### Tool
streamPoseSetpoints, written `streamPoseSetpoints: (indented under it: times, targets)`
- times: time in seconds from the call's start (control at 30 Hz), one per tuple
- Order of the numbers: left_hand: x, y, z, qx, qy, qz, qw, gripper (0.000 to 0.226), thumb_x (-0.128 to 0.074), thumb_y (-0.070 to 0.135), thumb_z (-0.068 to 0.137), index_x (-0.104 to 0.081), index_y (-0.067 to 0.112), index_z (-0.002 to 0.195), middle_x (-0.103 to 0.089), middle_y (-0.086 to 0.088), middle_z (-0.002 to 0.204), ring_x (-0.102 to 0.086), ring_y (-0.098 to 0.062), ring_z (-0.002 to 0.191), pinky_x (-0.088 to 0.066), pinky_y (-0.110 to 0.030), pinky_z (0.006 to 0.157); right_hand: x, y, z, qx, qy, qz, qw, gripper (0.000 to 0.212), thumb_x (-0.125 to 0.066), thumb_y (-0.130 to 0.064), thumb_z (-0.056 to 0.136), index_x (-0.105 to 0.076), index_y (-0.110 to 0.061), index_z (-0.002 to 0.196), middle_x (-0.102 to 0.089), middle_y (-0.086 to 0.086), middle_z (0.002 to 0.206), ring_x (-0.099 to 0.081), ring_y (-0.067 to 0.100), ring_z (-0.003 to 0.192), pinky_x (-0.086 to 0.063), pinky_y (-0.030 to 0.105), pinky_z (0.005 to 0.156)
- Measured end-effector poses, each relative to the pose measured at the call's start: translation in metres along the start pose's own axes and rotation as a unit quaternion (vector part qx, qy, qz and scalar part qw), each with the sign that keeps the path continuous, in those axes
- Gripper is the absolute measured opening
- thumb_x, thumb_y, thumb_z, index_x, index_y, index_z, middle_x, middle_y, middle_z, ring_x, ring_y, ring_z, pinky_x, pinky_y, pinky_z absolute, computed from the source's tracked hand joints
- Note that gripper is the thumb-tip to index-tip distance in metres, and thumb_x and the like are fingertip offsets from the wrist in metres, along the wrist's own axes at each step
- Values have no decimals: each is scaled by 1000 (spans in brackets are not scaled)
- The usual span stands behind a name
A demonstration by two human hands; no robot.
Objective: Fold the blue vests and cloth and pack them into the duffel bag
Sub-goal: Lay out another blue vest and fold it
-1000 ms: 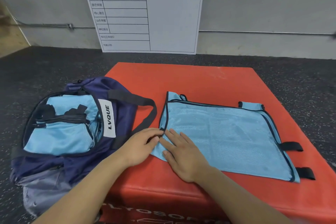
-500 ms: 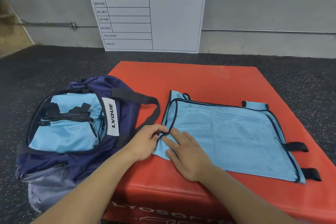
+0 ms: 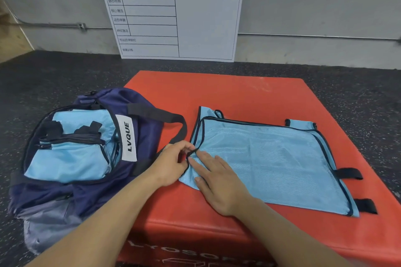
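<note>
A light blue mesh vest (image 3: pixel 271 165) with dark trim lies spread on the red mat (image 3: pixel 227 93). My left hand (image 3: pixel 171 162) pinches the vest's dark-trimmed left edge and lifts it slightly. My right hand (image 3: pixel 217 182) lies flat with straight fingers, pressing the vest's near left corner down. To the left on the floor sits the navy duffel bag (image 3: pixel 86 158), unzipped, with folded blue vests (image 3: pixel 71 154) packed inside. Its black strap (image 3: pixel 165 117) reaches onto the mat.
A white training-schedule board (image 3: pixel 173 11) leans on the grey wall behind the mat. Dark speckled rubber floor (image 3: pixel 358 97) surrounds the mat. Black straps (image 3: pixel 349 173) stick out from the vest's right edge near the mat's right side.
My left hand has closed its fingers on the vest's left edge and raised it a little. My right hand stays pressed on the corner. The view has shifted slightly.
</note>
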State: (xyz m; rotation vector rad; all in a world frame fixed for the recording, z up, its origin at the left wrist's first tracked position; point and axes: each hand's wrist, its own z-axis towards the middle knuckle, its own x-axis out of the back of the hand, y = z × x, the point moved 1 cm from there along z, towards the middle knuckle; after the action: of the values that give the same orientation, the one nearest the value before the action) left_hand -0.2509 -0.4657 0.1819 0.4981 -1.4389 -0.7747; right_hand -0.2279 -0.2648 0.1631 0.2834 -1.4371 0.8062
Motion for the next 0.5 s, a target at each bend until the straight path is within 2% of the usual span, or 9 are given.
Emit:
streamPoseSetpoints:
  times: [0.07, 0.2, 0.27, 0.4, 0.5]
  targets:
    - [3, 2, 1, -5, 17, 1, 1000, 44, -52, 14, 76, -61, 44, 108, -63, 14, 103, -58, -16, 106, -48, -43, 98, 0, 0, 0, 2, -5, -6, 1000, 55, -21, -42, 109, -16, -31, 163, -7, -5, 171, -1, 12, 157, 1, 35, 127]
    - [10, -1, 4, -12, 97, 22, 995, 54, -53, -9, 80, -63, 38, 105, -56, 14, 100, -56, -15, 102, -46, -39, 100, -1, -1, 1, 5, -15, -19, 1000, 56, -19, -44, 108, -12, -34, 163, -3, -7, 171, 2, 12, 157, 0, 37, 128]
    - [12, -2, 4, -14, 115, 40, 992, 55, -50, -13, 79, -65, 32, 108, -53, 13, 102, -55, -14, 103, -44, -33, 100, -1, -1, 1, 5, -16, -21, 1000, 56, -18, -44, 108, -10, -36, 163, -3, -9, 171, 3, 11, 157, 0, 38, 128]
    - [9, 3, 1, -5, 106, 34, 994, 49, -46, -8, 90, -64, 26, 119, -60, 9, 115, -56, -8, 110, -39, -20, 100, 0, -1, 1, 1, -22, -14, 1000, 59, -17, -46, 108, -4, -33, 164, 0, -11, 171, 4, 9, 157, -1, 38, 128]
    - [9, -2, 5, 18, 94, 12, 995, 41, -47, -1, 97, -63, 26, 123, -67, 12, 119, -60, -7, 110, -41, -20, 99, 1, -1, 0, -1, -26, -14, 1000, 62, -14, -48, 106, -3, -28, 164, -1, -10, 171, 4, 8, 157, -2, 39, 128]
